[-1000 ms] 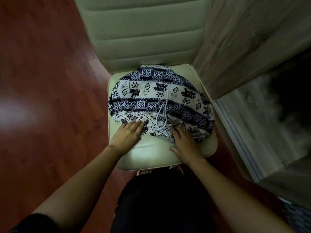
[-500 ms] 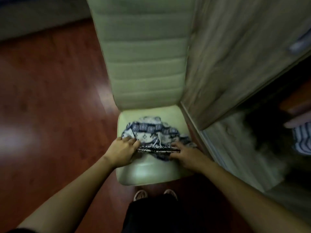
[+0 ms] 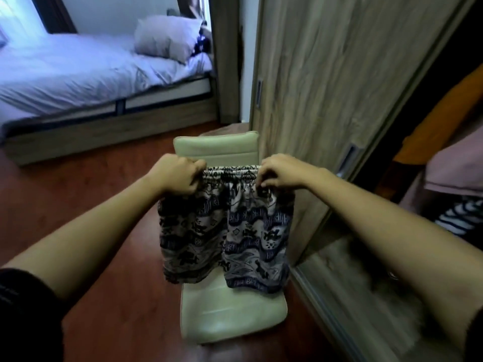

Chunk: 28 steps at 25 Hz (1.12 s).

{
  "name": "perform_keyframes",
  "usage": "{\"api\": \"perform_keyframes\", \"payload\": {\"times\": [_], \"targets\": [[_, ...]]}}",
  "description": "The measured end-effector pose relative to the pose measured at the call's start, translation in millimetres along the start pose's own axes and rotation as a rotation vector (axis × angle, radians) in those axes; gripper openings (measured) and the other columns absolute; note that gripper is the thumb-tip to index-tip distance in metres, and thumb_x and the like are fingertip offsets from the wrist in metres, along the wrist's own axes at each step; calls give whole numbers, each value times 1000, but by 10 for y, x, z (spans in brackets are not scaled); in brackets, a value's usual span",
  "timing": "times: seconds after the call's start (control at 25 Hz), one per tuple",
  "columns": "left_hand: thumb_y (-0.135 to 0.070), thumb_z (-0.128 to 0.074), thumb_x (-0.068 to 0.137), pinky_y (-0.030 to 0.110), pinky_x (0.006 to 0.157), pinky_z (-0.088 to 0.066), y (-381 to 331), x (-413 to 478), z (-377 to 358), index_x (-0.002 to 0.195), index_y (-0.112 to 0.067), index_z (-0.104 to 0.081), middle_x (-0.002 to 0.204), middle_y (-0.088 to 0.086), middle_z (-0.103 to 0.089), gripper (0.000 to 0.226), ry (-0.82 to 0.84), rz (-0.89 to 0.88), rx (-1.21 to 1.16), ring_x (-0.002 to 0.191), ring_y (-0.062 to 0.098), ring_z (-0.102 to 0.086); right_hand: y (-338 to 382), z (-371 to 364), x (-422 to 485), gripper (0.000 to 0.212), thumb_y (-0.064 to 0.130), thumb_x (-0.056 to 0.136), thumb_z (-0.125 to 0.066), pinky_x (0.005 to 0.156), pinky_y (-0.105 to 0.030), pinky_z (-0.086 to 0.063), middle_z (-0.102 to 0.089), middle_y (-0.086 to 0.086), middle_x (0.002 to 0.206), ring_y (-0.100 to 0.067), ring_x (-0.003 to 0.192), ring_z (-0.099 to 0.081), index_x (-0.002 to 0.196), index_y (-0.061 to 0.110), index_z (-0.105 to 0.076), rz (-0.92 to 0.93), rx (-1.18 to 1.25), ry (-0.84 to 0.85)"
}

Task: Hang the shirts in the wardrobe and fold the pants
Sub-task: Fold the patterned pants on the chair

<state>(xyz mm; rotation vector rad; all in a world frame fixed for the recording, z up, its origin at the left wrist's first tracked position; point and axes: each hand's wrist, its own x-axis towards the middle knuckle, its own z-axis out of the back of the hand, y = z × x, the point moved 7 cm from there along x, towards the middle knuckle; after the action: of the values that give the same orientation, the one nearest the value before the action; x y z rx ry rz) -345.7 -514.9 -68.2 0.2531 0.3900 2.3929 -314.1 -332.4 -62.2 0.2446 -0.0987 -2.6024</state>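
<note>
Left hand (image 3: 177, 175) and right hand (image 3: 281, 172) each grip the waistband of patterned shorts (image 3: 224, 231), which hang below them above a chair (image 3: 230, 317).

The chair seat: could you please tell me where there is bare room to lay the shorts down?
The chair seat is bare between the hems of the shorts and its front edge. The floor left of it is open toward the bed. The right is crowded: the wardrobe door stands alongside.

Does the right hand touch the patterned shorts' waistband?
Touching: in the head view the right hand pinches the patterned shorts by their waistband, fingers curled over it.
</note>
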Motion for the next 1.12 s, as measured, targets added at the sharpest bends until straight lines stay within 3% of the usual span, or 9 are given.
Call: {"api": "perform_keyframes", "payload": {"times": [0.2, 0.36, 0.52, 0.64, 0.72, 0.76, 0.92, 1.0, 1.12], "targets": [[-51, -13, 65, 32, 57, -38, 167, -87, 235, 92, -12, -50, 87, 15, -68, 60, -153, -52, -33, 75, 38, -64, 94, 361, 3, 45, 1, 79, -56, 74, -27, -36, -51, 1, 123, -20, 109, -52, 106, 35, -67, -34, -51, -70], [-69, -27, 72, 33, 56, -41, 314, -7, 471, 86, -13, -51, 74, 13, -65, 62, -235, -80, -213, 67, 37, -62, 147, 598, 1, 72, -8, 76, -46, 87, -34, -40, -30, 6, 147, -20, 125, -38, 125, 44, -53, -35, -105, -40], [-60, -55, 78, 31, 66, -43, 389, 148, 602, 98, -12, -62, 79, 11, -68, 53, -82, -41, -445, 77, 30, -63, 97, 709, 48, 71, -11, 77, -42, 104, -33, -31, -33, -2, 147, -25, 131, -35, 136, 29, -45, -96, -21, 29], [-36, -71, 80, 24, 65, -38, 418, 276, 711, 103, -13, -68, 82, 3, -65, 32, -56, 93, -584, 83, 19, -61, -23, 665, 99, 52, 1, 89, -45, 100, -32, -37, -34, -11, 140, -27, 125, -42, 139, 14, -41, -263, 174, 24], [-32, -73, 78, 19, 56, -39, 400, 391, 827, 97, -16, -72, 76, 0, -63, 24, -82, 175, -687, 72, 11, -58, -61, 695, 118, 43, 8, 90, -50, 72, -33, -49, -46, -16, 121, -24, 90, -57, 132, 3, -45, -373, 437, -61], [-29, -73, 77, 17, 56, -42, 352, 457, 864, 94, -17, -73, 74, 1, -65, 21, -66, 189, -739, 68, 9, -57, -64, 736, 132, 39, 7, 91, -51, 60, -29, -47, -50, -14, 107, -19, 73, -54, 128, -3, -47, -407, 598, -105], [-16, -67, 78, 19, 58, -47, 190, 588, 947, 93, -12, -75, 74, 7, -65, 18, -68, 264, -995, 64, 9, -56, -55, 862, 164, 9, 1, 93, -47, 65, -25, -49, -55, -2, 60, -7, 47, -51, 90, 0, -56, -469, 1018, -160], [-22, -61, 83, 23, 63, -47, 146, 605, 954, 91, -11, -74, 74, 7, -65, 19, -76, 296, -1097, 66, 11, -57, -42, 880, 148, 21, -1, 93, -43, 65, -23, -52, -55, -3, 64, -7, 47, -55, 76, 6, -52, -516, 1145, -193], [-60, -56, 81, 28, 63, -43, 29, 630, 918, 83, -13, -68, 72, 3, -64, 48, -38, 256, -962, 66, 13, -59, -3, 885, 144, 30, -5, 92, -28, 56, -20, -55, -54, -12, 72, -15, 60, -57, 71, 2, -48, -542, 1418, -286]]}}
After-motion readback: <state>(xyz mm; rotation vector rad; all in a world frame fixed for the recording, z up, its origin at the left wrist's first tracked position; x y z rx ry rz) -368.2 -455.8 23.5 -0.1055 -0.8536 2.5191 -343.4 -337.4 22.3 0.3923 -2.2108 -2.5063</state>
